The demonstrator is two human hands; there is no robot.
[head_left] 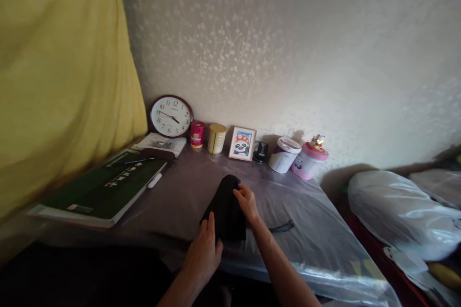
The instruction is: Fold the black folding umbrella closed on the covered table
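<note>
A soft black cloth bundle (227, 211), longish and folded, lies near the front edge of the table; its exact kind does not show. At its lower left corner, my left hand (202, 252) holds the edge, index finger stretched along the cloth and thumb lower down. My right hand (248, 203) pinches the upper right edge between thumb and fingers. A thin dark strap (283, 226) lies on the table just right of my right forearm.
Clear plastic covers the table (302, 216). To the left lie a green book (97, 187), a white marker (154, 180) and papers. Along the wall stand a clock (171, 116), tins (217, 138), a framed panda picture (242, 144) and tubs (285, 154). Bagged items (399, 211) sit right.
</note>
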